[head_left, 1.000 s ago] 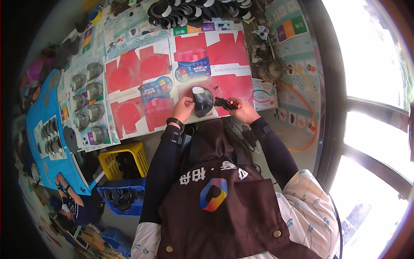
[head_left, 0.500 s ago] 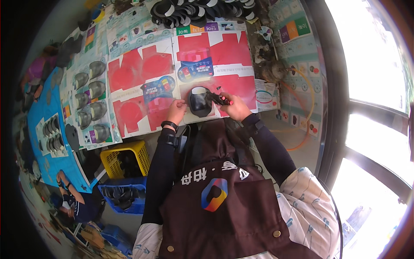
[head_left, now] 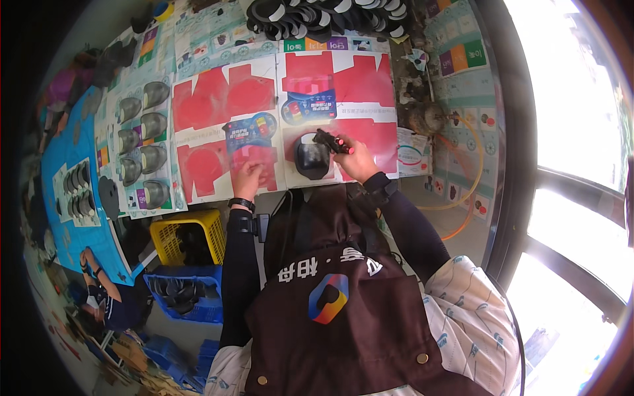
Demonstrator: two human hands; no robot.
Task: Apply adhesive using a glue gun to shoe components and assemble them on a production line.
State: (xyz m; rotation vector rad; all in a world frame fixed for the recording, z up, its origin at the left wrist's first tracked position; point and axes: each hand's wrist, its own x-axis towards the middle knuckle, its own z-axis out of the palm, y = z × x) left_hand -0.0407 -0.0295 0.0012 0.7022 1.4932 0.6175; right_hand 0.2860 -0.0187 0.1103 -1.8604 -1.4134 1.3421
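**Inspector:** Your right hand (head_left: pixel 353 162) is closed around a small dark tool with a red tip (head_left: pixel 332 141), and that tip sits at the upper right edge of the dark rounded part (head_left: pixel 310 160). The part lies on the red and white printed card sheet (head_left: pixel 360 79), just ahead of your apron (head_left: pixel 330 310). I judge you to be working the tool on that part.

**Operator:** And my left hand?

**Inspector:** Your left hand (head_left: pixel 247 179) lies on the neighbouring red card sheet (head_left: pixel 218 105), just left of the part and apart from it. The fingers look loosely curled. I cannot tell whether they grip anything; nothing shows between them.

**Operator:** What does the next move call for?

**Inspector:** In my judgement, a steady part. It rests free on the card with only the tool touching it, so it may slide or turn under pressure. Bring your left hand across to brace it.

**Operator:** Anything else nearby?

**Inspector:** A row of similar dark parts (head_left: pixel 330 13) lies along the far edge of the bench. A yellow crate (head_left: pixel 188 234) and a blue crate (head_left: pixel 181 297) stand at your left side, below bench level.
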